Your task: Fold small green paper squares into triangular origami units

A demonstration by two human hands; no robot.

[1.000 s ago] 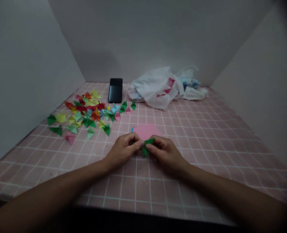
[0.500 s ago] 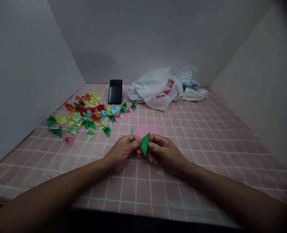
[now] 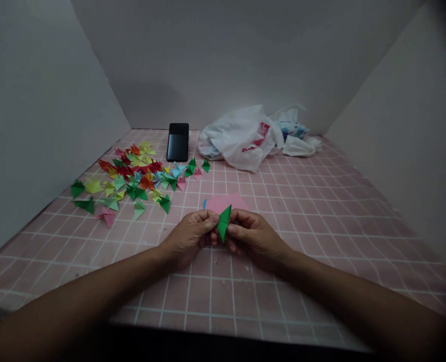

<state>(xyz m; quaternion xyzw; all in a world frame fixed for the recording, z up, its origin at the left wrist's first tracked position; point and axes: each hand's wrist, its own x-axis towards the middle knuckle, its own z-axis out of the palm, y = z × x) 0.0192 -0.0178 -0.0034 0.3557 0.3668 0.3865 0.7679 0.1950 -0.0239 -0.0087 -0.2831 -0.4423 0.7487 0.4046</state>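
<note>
A folded piece of green paper (image 3: 224, 223), a narrow pointed shape with a crease across it, is pinched between my two hands above the near middle of the table. My left hand (image 3: 194, 232) grips its left edge between thumb and fingers. On the other side, my right hand (image 3: 256, 235) holds it with the thumb in front and the fingers curled behind. Just beyond the hands lies pink paper (image 3: 226, 202), partly hidden by them, with a bit of blue paper (image 3: 205, 204) showing at its left.
Many small folded paper pieces (image 3: 132, 176) in several colours spread over the table's left side. Behind them a black phone (image 3: 178, 143) lies near the back wall. White plastic bags (image 3: 241, 138) sit at the back centre and right. A pink checked cloth (image 3: 321, 211) covers the table.
The green paper has turned slightly and looks narrower, while both hands keep hold of it. The whole view has shifted a little; the other things stay in place.
</note>
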